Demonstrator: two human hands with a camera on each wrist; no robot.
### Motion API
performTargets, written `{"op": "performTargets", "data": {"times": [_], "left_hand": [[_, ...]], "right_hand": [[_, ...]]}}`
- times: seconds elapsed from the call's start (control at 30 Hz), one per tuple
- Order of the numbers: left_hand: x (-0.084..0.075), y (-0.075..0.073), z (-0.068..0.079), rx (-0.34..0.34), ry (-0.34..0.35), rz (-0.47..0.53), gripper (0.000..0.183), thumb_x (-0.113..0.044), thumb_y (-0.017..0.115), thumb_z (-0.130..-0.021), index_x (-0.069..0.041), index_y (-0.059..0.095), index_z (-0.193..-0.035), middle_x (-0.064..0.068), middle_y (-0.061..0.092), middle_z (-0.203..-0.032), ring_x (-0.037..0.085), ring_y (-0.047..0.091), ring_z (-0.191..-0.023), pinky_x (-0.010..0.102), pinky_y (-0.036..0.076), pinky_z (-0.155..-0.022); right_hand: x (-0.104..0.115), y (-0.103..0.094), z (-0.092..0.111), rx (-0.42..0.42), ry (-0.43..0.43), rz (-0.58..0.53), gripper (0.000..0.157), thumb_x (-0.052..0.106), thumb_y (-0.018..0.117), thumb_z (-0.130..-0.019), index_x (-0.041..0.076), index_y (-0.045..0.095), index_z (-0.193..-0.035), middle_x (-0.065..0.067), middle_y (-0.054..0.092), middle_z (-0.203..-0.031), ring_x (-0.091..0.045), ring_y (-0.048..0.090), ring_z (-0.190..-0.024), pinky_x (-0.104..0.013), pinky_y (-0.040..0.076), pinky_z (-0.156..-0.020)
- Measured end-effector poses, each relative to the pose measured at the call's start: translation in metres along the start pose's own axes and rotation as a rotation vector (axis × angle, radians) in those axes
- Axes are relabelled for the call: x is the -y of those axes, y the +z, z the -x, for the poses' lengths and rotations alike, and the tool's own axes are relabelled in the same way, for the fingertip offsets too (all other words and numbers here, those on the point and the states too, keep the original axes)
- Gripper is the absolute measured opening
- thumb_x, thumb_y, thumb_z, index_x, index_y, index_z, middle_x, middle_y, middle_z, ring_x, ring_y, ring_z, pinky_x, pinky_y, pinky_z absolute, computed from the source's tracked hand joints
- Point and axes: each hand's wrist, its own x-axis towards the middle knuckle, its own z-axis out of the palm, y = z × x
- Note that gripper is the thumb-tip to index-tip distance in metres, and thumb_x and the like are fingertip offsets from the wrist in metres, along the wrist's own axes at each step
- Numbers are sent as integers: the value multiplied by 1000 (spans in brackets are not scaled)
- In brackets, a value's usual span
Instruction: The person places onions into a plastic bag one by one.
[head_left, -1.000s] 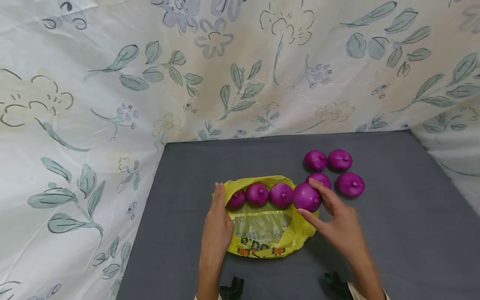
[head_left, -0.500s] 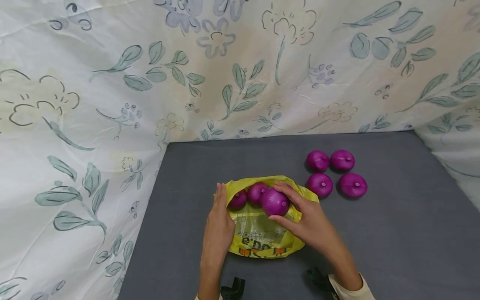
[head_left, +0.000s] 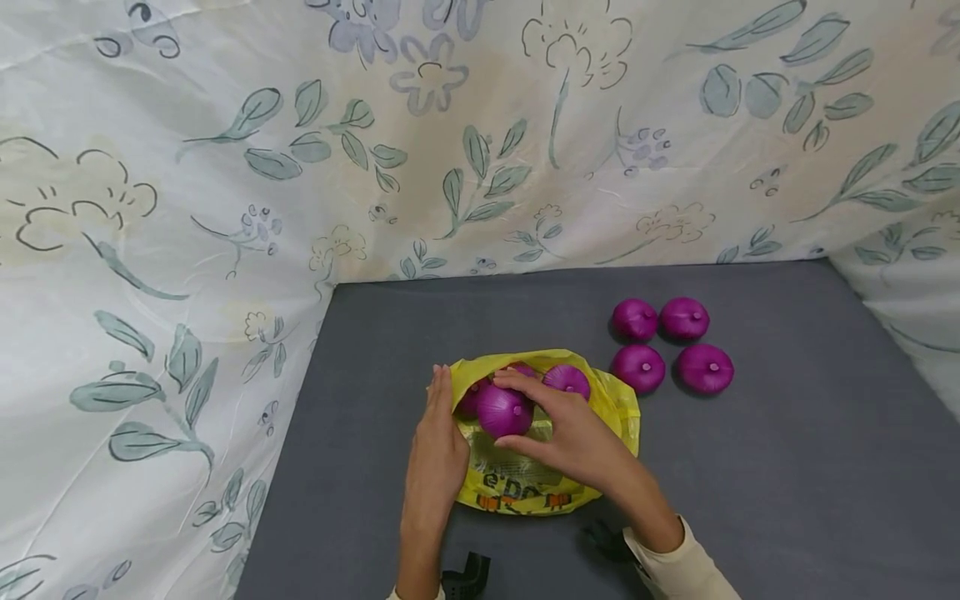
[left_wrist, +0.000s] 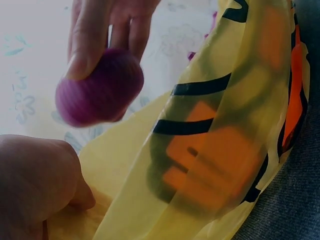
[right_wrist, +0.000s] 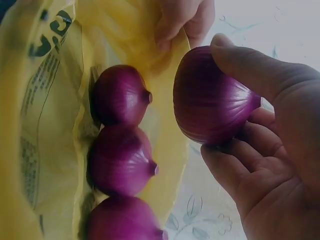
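A yellow plastic bag (head_left: 621, 410) lies with its mouth held wide, and a row of several red onions (right_wrist: 120, 162) sits inside it. My left hand (head_left: 438, 454) holds the bag's left rim, with the thumb on the inner side and fingers outside; the thumb is hidden in the head view. My right hand (head_left: 581, 433) grips another red onion (head_left: 505, 410) between thumb and fingers, over the bag's opening and near the left hand. In the right wrist view this onion (right_wrist: 215, 97) is apart from those in the bag.
Several more red onions (head_left: 637, 368) stand grouped on the dark grey tabletop (head_left: 795, 400), right of the bag. A floral cloth (head_left: 480, 150) hangs behind and at the sides. Black wrist mounts (head_left: 468, 575) show near the front edge.
My right hand has carried its onion leftward from the bag's right rim, over the bagged onions, to the bag's left part. My left hand has stayed at the left rim.
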Motion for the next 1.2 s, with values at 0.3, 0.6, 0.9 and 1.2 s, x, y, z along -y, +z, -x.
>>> {"op": "performTargets", "data": {"times": [0.3, 0.6, 0.9, 1.2], "left_hand": [[2, -2, -1, -1, -14, 16, 66, 9, 48, -106, -6, 30, -167, 14, 27, -173, 39, 32, -156, 57, 50, -105], [4, -7, 0, 27, -50, 53, 65, 7, 45, -107, -9, 28, -169, 11, 24, -174, 37, 29, -157, 57, 40, -116], [6, -8, -2, 33, -52, 70, 64, -1, 45, -110, -14, 25, -170, 3, 22, -174, 29, 28, -158, 52, 50, -107], [3, -7, -7, 43, -29, 111, 61, -9, 44, -113, -15, 23, -170, 2, 21, -175, 30, 29, -158, 54, 36, -119]], "right_hand": [[5, -1, -16, 83, -65, 49, 75, 33, 91, -85, 21, 58, -151, 4, 65, -143, -14, 69, -121, -38, 58, -97], [4, -1, -31, 219, -84, 94, 73, 33, 91, -86, 21, 59, -150, 4, 65, -142, -15, 67, -118, -39, 58, -97], [1, 1, -31, 306, -66, 125, 73, 37, 90, -86, 19, 59, -150, 6, 65, -141, -8, 67, -104, -36, 59, -93], [-9, 8, -31, 385, -71, 88, 74, 41, 87, -88, 20, 58, -152, 9, 65, -143, -2, 68, -99, -35, 58, -97]]}}
